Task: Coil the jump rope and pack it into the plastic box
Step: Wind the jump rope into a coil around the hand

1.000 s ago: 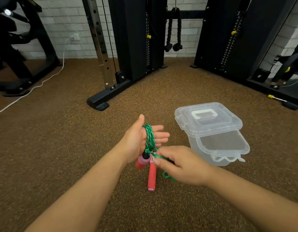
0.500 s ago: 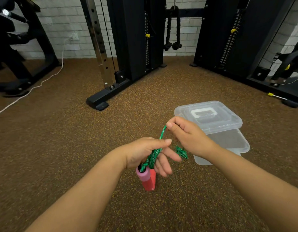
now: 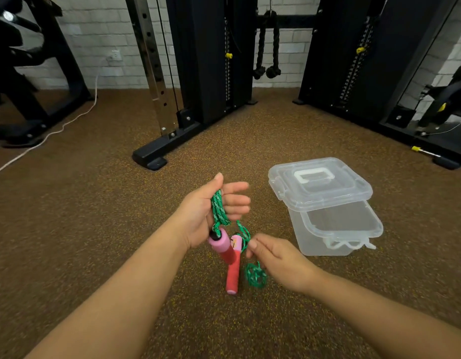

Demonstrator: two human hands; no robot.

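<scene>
Two hands work just left of the clear plastic box (image 3: 315, 244), where our left hand (image 3: 198, 218), fingers half curled, holds loops of the green braided jump rope (image 3: 218, 212) and our right hand (image 3: 278, 257) pinches its loose tail, which we should wind snugly.

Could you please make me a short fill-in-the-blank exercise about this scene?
The jump rope looped over the left hand is ____ in colour.
____ pink-and-red handles hang beneath that hand.
The clear plastic box stands to the ____ of the right hand.
Its lid has a ____ carry handle.
Missing words: green; two; right; white.
</scene>
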